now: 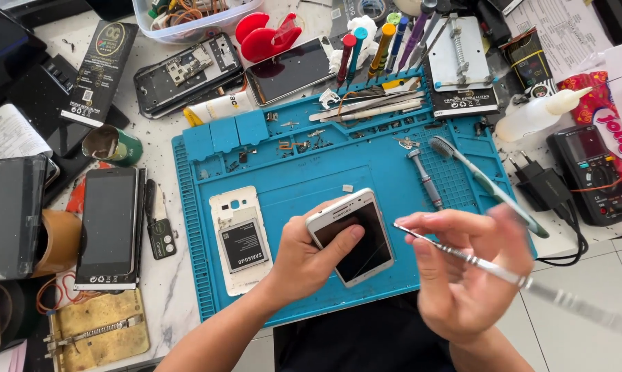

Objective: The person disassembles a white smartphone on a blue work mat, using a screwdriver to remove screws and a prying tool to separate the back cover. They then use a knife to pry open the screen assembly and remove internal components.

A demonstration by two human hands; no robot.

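The left hand (pixel 304 258) is closed around a white smartphone (pixel 352 238), screen up, thumb lying across the glass, held just above the blue work mat (pixel 338 172) at lower centre of the frame. The right hand (pixel 462 275) is closed in a pinch grip on a thin metal tool (pixel 476 262), blurred along its length, its tip standing just beside the phone's right edge; contact cannot be confirmed. A white back cover with battery (pixel 240 240) lies on the mat to the left of the phone. A toothbrush (pixel 486 182) and a small screwdriver (pixel 426 179) rest on the mat at upper right. Judgement: the step in hand appears to be bringing the tool tip to the phone's edge; the next move calls for a steady left grip and fine, light placement of the tip at the seam.
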